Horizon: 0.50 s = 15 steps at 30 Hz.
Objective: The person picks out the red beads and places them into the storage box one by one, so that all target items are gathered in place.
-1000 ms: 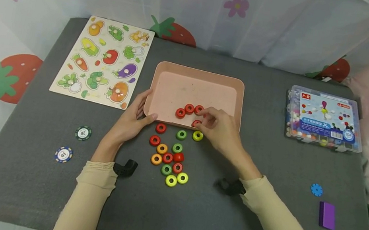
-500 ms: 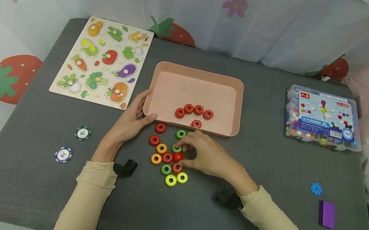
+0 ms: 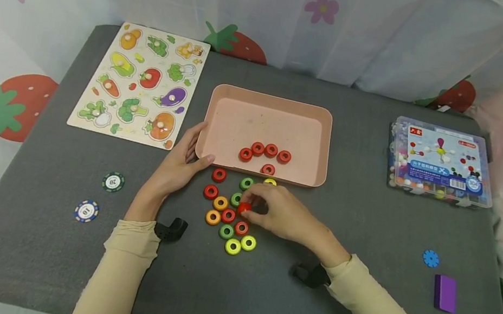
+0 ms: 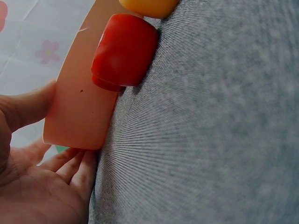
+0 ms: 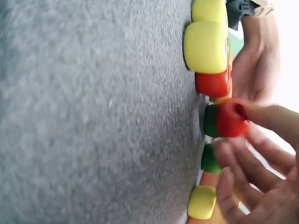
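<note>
On the grey felt-covered table (image 3: 50, 213) your left hand (image 3: 175, 169) rests open-fingered against the shallow pink plastic tray (image 3: 314, 134), while your right hand (image 3: 279, 213) pinches a small, light, hard, probably slick red wooden ring (image 3: 244, 208) by its rim amid the loose rings.

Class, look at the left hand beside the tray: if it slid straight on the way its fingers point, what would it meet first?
The left hand already touches the pink tray at its near-left corner, so the tray wall comes first.
</note>
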Tool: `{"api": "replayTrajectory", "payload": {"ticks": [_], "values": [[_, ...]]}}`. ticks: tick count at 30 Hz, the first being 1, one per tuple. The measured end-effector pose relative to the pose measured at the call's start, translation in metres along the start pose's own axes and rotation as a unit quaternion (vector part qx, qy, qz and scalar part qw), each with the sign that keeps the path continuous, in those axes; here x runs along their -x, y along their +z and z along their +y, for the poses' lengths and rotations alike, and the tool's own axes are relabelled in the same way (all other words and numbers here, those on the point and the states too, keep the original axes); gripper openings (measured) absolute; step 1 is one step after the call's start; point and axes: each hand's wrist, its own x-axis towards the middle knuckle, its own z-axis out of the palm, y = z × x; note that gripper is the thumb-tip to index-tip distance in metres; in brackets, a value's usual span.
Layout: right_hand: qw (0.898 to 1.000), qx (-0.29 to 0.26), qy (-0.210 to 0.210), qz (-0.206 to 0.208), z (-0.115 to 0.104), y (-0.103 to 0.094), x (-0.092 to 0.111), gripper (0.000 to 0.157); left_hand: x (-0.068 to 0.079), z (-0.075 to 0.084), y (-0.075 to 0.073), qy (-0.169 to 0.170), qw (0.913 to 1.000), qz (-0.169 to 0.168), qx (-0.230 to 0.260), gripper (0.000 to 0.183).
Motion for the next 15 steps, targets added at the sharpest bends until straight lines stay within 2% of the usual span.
{"api": "replayTrajectory", "payload": {"ticks": [4,6,11,15], "values": [[0.996,-0.05,-0.044,0.065,0.007,-0.004,-0.003,0.018,0.0,-0.001,0.0,0.001,1.0,0.0,-0.001,0.078],[0.991,-0.065,-0.051,0.11,0.011,-0.007,-0.006,0.018,0.0,-0.001,0.0,0.001,1.0,-0.001,0.0,0.078],[0.972,-0.098,-0.017,0.213,0.019,-0.016,-0.013,0.024,0.0,-0.001,0.0,-0.001,1.0,-0.002,0.001,0.078],[0.965,-0.081,0.017,0.249,0.026,-0.022,-0.02,0.031,0.0,0.0,0.0,-0.001,1.0,0.0,0.0,0.078]]}}
